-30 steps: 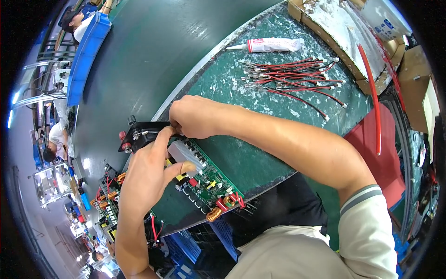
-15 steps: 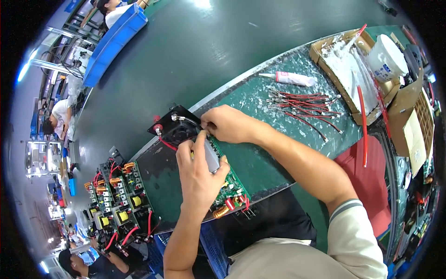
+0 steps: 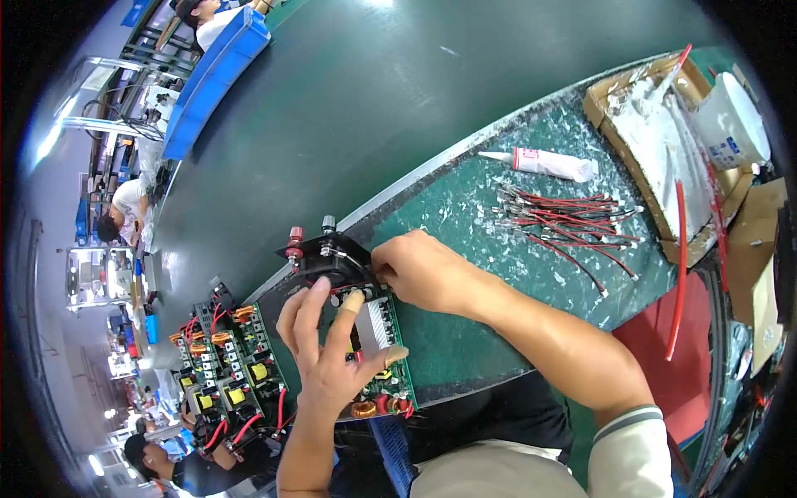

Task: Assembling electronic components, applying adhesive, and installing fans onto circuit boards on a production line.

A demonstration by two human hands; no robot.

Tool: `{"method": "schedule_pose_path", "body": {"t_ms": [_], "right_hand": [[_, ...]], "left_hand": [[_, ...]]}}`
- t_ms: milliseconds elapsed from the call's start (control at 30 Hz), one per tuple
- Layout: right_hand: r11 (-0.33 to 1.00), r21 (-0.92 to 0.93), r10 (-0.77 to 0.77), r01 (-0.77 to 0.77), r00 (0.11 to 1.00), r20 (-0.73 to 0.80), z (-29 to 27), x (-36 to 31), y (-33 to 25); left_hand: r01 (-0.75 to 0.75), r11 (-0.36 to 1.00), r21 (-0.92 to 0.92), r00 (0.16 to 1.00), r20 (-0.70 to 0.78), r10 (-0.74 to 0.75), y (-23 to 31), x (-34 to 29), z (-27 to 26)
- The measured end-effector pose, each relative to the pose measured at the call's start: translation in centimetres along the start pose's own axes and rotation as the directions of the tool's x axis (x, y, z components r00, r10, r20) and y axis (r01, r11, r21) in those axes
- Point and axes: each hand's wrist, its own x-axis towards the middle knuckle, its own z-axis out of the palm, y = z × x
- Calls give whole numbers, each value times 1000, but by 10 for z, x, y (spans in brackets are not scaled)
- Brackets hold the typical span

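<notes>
A green circuit board (image 3: 402,365) with a silver heatsink (image 3: 375,322) lies in front of me on the bench. At its far end stands a black panel (image 3: 353,251) carrying a red terminal post (image 3: 295,241) and a dark grey one (image 3: 329,236). My left hand (image 3: 325,349) is open over the board, fingers spread. Its thumb is at the board's right side and its fingertips are near the panel. My right hand (image 3: 423,270) is closed at the panel's right edge, fingers curled together. Whatever it pinches is hidden.
To the left stand several more circuit boards (image 3: 237,357) with red wires. Bundled red and black wires (image 3: 573,222), a sealant tube (image 3: 552,164) and a cardboard tray (image 3: 618,133) of white paste lie to the right. A white bucket (image 3: 730,120) stands beyond. Co-workers sit at left.
My left hand has loosened from the heatsink and spread its fingers. The panel now stands more upright against the board's far end. My right hand stays closed at its edge; the view has shifted.
</notes>
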Motion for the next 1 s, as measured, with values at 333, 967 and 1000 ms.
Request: {"method": "schedule_pose_path", "body": {"t_ms": [333,967,1000], "right_hand": [[1000,4,2,-2,998,56,-7,-1,5],[998,66,11,-14,998,56,-5,3,8],[999,43,23,-26,997,74,-8,2,5]], "left_hand": [[-324,943,-74,888,320,330,-18,42,4],[-399,908,128,860,396,322,-22,39,6],[-403,907,126,857,399,326,-21,40,5]]}}
